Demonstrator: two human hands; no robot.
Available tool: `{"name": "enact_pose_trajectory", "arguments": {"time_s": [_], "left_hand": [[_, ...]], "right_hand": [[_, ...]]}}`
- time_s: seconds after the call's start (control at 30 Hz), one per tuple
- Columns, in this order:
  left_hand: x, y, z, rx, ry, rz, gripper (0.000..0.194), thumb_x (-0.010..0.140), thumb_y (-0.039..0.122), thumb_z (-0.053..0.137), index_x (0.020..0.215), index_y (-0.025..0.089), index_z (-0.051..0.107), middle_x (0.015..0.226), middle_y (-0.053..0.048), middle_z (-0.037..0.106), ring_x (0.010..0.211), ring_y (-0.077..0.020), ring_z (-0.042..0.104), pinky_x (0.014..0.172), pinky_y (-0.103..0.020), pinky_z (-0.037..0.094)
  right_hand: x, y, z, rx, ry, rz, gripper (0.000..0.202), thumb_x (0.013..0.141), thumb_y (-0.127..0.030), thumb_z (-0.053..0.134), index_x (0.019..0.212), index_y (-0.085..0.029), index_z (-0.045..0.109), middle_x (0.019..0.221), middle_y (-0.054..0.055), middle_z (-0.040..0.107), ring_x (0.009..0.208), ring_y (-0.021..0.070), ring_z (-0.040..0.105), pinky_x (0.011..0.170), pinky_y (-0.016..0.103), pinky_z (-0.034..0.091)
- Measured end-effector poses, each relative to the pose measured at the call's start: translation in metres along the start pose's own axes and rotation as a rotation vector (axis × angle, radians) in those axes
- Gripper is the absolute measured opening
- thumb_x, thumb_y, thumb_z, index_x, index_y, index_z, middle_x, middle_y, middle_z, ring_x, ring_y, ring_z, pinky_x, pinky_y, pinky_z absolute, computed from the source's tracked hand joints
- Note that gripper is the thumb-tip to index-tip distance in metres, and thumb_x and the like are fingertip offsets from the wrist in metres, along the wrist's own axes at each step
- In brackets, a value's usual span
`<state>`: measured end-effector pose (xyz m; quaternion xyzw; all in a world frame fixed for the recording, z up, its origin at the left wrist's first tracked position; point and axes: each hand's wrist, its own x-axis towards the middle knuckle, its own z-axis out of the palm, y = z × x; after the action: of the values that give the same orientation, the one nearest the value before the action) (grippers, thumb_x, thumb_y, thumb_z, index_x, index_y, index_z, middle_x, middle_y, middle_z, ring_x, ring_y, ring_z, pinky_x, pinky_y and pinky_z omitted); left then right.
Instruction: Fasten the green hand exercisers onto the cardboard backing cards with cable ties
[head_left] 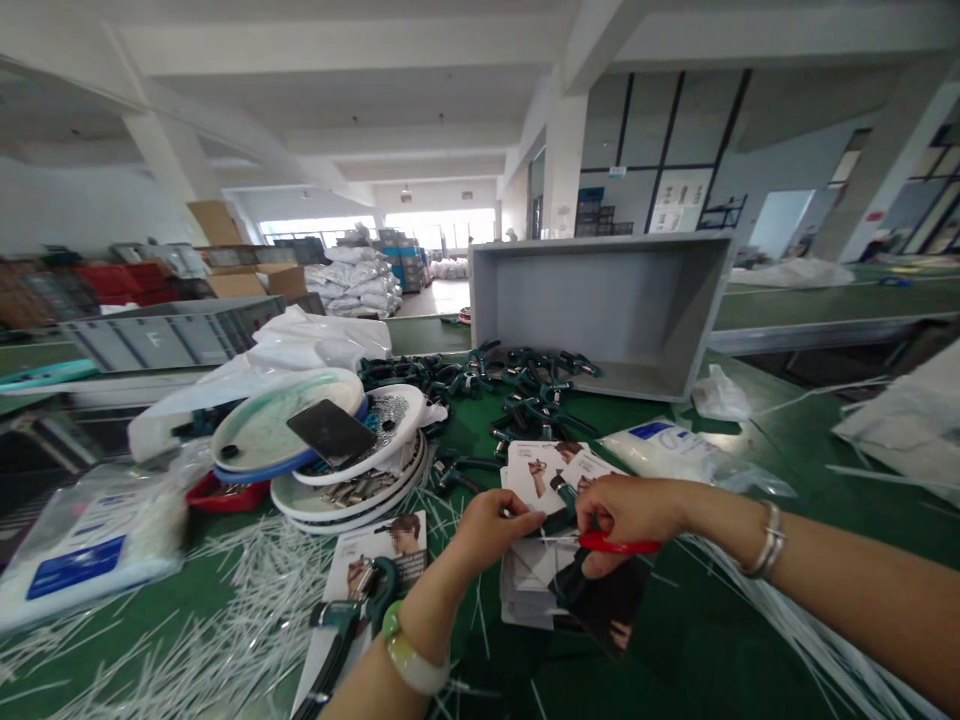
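My left hand [495, 525] is closed, thumb against the fingers, at the dark end of a green-and-black tool [561, 500] lying over printed cards. What is pinched there is too small to make out. My right hand [626, 510] is closed around a red-handled tool [619, 543], its working end hidden. Thin white ties cross the cards between both hands. Under them sits a stack of printed cards [525, 605], with a dark card [619, 600] tilted at its right side. Left of my left wrist, another green-and-black tool [349, 612] with metal parts rests on a printed card [409, 550].
Loose white ties [247, 610] cover the left front. Behind them are stacked white tubs [352, 510] topped by a phone [330, 433], a red tray [229, 495] and a plastic bag [97, 545]. Many dark green tools [536, 405] lie before a tipped grey crate [592, 310].
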<state>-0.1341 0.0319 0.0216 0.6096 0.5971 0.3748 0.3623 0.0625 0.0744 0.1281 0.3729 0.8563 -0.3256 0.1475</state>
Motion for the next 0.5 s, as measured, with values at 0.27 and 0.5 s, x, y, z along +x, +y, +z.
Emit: {"name": "enact_pose_trajectory", "arguments": {"time_s": [0.27, 0.5], "left_hand": [[-0.003, 0.005, -0.002, 0.094, -0.017, 0.04, 0.035, 0.069, 0.049, 0.059, 0.068, 0.014, 0.065, 0.065, -0.001, 0.063, 0.058, -0.012, 0.051, 0.053, -0.021, 0.035], [-0.014, 0.005, -0.005, 0.208, -0.006, 0.199, 0.029, 0.071, 0.043, 0.06, 0.087, 0.02, 0.069, 0.084, -0.005, 0.062, 0.068, -0.0147, 0.055, 0.064, -0.024, 0.042]], "right_hand": [[0.002, 0.001, 0.006, -0.094, 0.089, -0.082, 0.048, 0.049, -0.053, 0.075, 0.08, -0.017, 0.067, 0.059, -0.004, 0.05, 0.052, 0.0086, 0.043, 0.045, 0.018, 0.029], [-0.029, 0.035, 0.006, 0.286, 0.078, -0.151, 0.048, 0.057, -0.053, 0.071, 0.087, -0.017, 0.063, 0.056, -0.006, 0.05, 0.046, 0.0064, 0.041, 0.044, 0.018, 0.03]]}}
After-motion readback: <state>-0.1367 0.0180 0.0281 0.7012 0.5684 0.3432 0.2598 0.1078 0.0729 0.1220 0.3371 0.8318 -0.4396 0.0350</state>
